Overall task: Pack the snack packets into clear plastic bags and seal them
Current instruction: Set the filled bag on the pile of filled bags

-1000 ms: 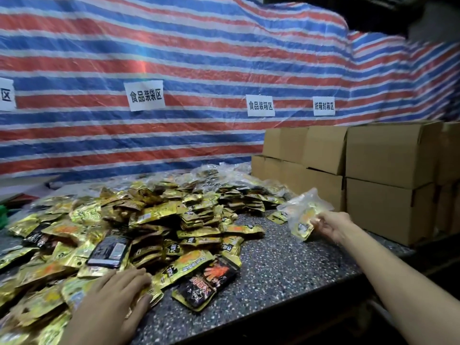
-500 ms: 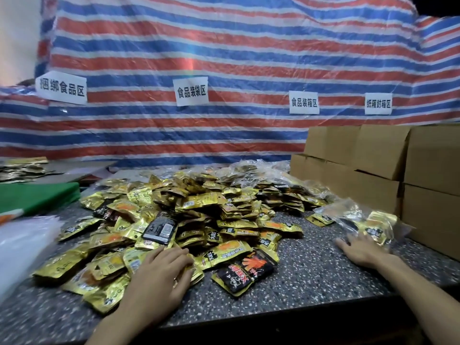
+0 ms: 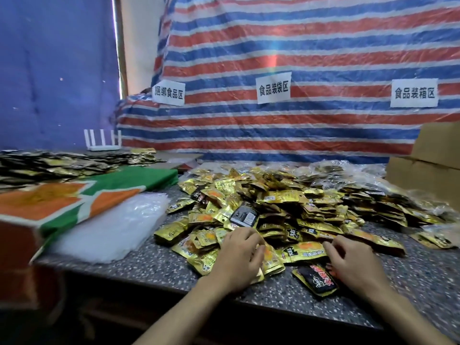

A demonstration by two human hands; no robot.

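A big heap of gold snack packets (image 3: 281,205) covers the middle of the speckled stone counter (image 3: 154,265). My left hand (image 3: 236,257) rests palm down on packets at the heap's near edge, fingers loosely bent. My right hand (image 3: 353,262) lies beside it, fingers touching a gold packet (image 3: 305,252); a black and red packet (image 3: 316,280) sits just left of its palm. A stack of clear plastic bags (image 3: 112,227) lies to the left. Filled clear bags of packets (image 3: 353,175) sit at the back right of the heap.
A green and orange carton (image 3: 74,192) stands at the left, with more packets (image 3: 62,163) spread behind it and a white router (image 3: 103,141). Cardboard boxes (image 3: 428,170) are stacked at the right. A striped tarp with paper signs (image 3: 273,87) hangs behind.
My view has swung left. My right hand let go of the filled clear bag at the right and came in to the heap beside my left hand.
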